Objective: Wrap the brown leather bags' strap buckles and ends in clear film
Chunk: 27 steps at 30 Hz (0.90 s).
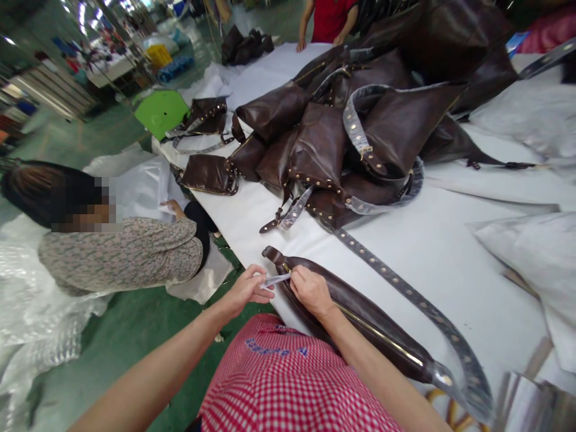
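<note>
A long dark brown leather bag [360,322] with a gold zipper lies along the near edge of the table. Its studded strap [396,279], wrapped in clear plastic, curves away to the right. Over the bag's left end, a thin translucent plastic strip [276,280] stretches between my two hands. My left hand [252,285] pinches one end, just off the table edge. With closed fingers, my right hand [310,291] grips the other end by the zipper; what lies under those fingers is hidden.
Several brown leather bags [317,144] are heaped on the white table [450,252]. White plastic bags [531,252] lie at the right. A seated person [121,252] handles clear plastic at the left; another person in red [330,21] stands at the far end. A green panel [162,114] is beyond.
</note>
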Available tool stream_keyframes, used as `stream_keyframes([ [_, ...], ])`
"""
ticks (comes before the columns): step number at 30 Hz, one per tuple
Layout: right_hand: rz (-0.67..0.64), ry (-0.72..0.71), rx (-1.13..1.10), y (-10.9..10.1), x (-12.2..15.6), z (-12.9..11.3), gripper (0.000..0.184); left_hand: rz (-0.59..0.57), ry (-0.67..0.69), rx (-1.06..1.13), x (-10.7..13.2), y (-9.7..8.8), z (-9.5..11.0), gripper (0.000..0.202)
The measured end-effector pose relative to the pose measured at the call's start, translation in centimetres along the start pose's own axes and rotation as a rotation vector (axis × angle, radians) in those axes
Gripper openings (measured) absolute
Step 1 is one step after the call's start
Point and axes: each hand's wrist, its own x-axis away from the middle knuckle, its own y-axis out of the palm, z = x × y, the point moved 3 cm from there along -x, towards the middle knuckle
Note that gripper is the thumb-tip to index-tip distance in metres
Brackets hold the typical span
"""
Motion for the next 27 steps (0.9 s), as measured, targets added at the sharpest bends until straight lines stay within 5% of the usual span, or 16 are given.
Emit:
stream_keyframes([
  [6,0.003,-0.034,-0.021,-0.4,0.2,-0.3,0.031,-0.349,-0.344,0.168,-2.1,0.2,-1.9,0.049],
  [12,0.006,-0.04,-0.054,-0.7,0.5,-0.3,0.034,-0.502,-0.285,-0.244,-3.5,2.0,0.4,0.037],
  [16,0.0,-0.039,-0.123,-1.1,0.4,0.0,0.032,-0.374,-0.361,-0.236,-4.2,4.1,1.7,0.05],
  [20,-0.016,-0.002,-0.11,-1.5,0.1,0.4,0.03,-0.152,-0.291,-0.183,-4.7,5.4,2.4,0.037],
  [27,-0.102,0.044,-0.066,-1.8,-0.7,1.0,0.032,-0.122,-0.186,-0.22,-3.2,6.3,3.7,0.014],
])
